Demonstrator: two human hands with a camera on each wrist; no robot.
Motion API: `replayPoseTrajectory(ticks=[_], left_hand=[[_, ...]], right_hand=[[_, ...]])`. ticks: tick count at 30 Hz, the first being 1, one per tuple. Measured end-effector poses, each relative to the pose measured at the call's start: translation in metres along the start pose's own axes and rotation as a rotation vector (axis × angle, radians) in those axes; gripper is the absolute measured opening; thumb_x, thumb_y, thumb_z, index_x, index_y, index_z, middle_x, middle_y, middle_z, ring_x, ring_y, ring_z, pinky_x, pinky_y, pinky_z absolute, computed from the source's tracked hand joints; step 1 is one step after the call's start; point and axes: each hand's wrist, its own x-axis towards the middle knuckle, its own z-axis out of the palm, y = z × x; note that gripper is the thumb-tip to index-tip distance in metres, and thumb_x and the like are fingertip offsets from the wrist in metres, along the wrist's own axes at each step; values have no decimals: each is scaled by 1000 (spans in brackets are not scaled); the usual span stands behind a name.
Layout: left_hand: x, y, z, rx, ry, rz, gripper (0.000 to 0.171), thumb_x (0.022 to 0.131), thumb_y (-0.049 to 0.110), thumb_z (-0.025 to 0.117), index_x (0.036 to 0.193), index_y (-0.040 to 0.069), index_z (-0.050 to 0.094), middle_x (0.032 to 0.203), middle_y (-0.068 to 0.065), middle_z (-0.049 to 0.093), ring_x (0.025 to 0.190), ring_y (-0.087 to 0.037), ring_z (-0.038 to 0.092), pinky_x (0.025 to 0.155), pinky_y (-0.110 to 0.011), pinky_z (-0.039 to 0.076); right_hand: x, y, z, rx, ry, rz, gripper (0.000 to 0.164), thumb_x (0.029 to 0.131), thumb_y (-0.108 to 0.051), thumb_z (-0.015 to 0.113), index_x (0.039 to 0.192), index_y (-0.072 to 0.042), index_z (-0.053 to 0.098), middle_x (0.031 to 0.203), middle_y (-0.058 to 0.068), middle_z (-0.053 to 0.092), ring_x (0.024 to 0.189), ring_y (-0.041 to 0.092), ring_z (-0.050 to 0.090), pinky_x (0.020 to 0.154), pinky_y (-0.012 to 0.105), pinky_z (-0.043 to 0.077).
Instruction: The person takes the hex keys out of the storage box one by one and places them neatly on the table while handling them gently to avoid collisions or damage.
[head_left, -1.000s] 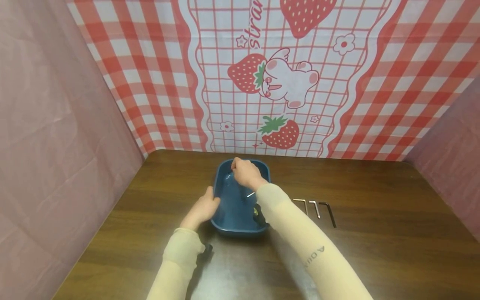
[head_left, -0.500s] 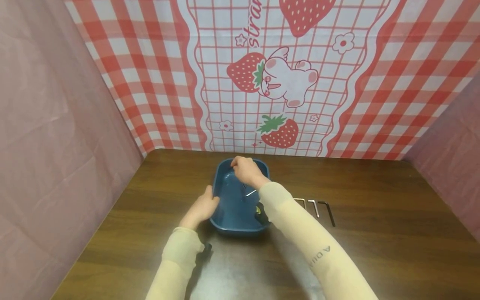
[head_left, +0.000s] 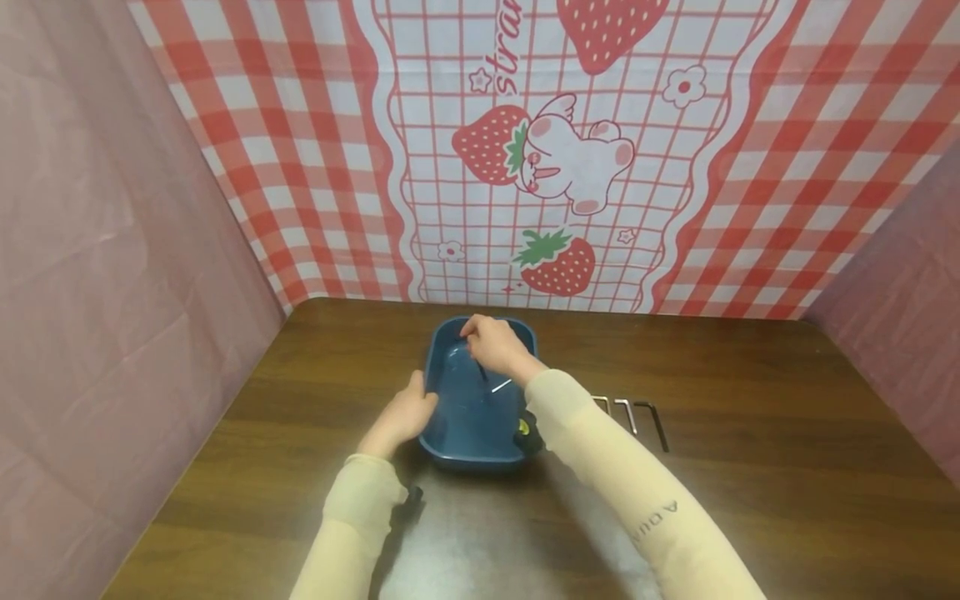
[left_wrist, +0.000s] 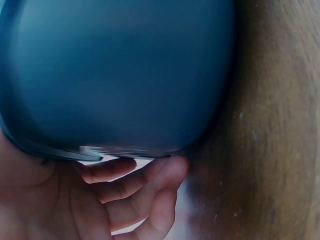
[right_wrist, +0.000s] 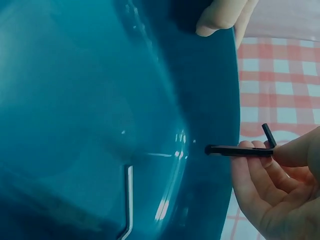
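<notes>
Black hex key (right_wrist: 220,150), pinched between the thumb and fingers of the right hand (head_left: 495,344), over the far part of a blue tray (head_left: 465,459). Its long arm slants down toward the tray floor; whether the tip touches cannot be told. On that floor, just beside the right hand, lies a silver hex key (right_wrist: 130,200), partly hidden by the hand and cuff in the head view.

The left hand (head_left: 405,412) grips the left wall of the tray, thumb over the rim and fingers against the outside.

To the right of the tray, three more hex keys lie on the table in a row, their short arms at the far end: a brass-coloured key (head_left: 603,401), partly covered by the right sleeve (head_left: 630,475); a shorter silvery key (head_left: 628,415); and a longer dark key (head_left: 655,422).

Both sleeves are pale yellow, the right one marked with dark lettering. Brown wood-grain covers the table (head_left: 735,400). Beyond its far edge hangs a red-and-white checked cloth (head_left: 315,208) printed with strawberries and a white cartoon animal. Pink drapes (head_left: 135,275) close in the left and right sides.
</notes>
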Motion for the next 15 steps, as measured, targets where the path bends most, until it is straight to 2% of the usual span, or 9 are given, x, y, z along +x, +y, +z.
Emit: replayPoseTrajectory(ticks=[4, 8, 15], left_hand=[[0, 0, 0, -2, 0, -8, 55, 93, 24, 35, 138, -4, 20, 134, -30, 40, 120, -40, 44, 97, -51, 36], [1, 0, 0, -1, -11, -10, 60, 93, 24, 34, 141, -5, 14, 139, -29, 33, 124, -40, 39, 101, -51, 32], [1, 0, 2, 2, -13, -12, 59, 93, 24, 34, 141, -4, 14, 140, -28, 32, 125, -40, 38, 101, -51, 32]], right_hand=[[-3, 6, -4, 32, 0, 5, 26, 93, -11, 40, 111, -6, 58, 89, 6, 64, 70, 11, 60, 59, 25, 45], [-6, 12, -9, 113, 9, 21, 27, 94, -9, 38, 112, -3, 57, 90, 13, 63, 66, 12, 61, 59, 26, 47], [-9, 19, -14, 177, 2, 42, 28, 93, -8, 37, 113, -2, 56, 94, 17, 63, 61, 11, 63, 61, 27, 51]])
